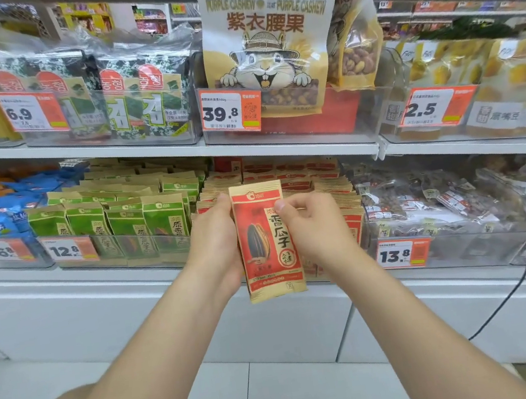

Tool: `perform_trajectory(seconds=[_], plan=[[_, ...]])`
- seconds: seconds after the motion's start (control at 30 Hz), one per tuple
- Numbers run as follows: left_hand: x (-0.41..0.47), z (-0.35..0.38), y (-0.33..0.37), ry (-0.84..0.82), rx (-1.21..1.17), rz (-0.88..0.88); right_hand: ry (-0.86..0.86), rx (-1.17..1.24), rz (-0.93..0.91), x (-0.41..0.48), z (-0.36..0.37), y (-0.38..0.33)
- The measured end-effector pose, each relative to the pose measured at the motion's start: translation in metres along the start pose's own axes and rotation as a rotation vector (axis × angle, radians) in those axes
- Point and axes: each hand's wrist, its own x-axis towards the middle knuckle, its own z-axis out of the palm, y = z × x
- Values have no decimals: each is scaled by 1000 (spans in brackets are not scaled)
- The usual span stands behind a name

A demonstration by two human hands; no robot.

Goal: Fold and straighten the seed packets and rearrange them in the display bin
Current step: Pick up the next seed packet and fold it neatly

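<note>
In the middle of the frame, the left hand holds the left edge of a red seed packet, and the right hand pinches its right edge near the top. The packet stands tall, its long side running up and down, between both hands. Just behind it sits the bin of red packets, with green packets to the left.

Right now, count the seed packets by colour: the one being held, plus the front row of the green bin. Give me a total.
Red packet, gripped by the left hand and the right hand: 1
Green packets, front row of their bin: 4
Total: 5
</note>
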Motion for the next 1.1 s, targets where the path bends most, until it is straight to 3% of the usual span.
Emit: perform_trajectory(seconds=[0.4,0.6,0.67,0.83,1.0,1.1], plan=[[1,-8,-13,-185,31,0,167,52,-137,-9,2,15],[-3,-8,-13,-258,46,50,-147,219,30,-16,-4,-1],[-4,-9,-10,-275,58,51,-222,214,-8,-18,-10,-3],[-7,-17,-3,-321,23,59,-322,272,-56,-19,-20,-2],[0,-19,-8,-158,248,392,-335,282,-15,-19,-13,-3],[1,-17,-9,-150,256,407,-328,332,42,-16,-10,-1]])
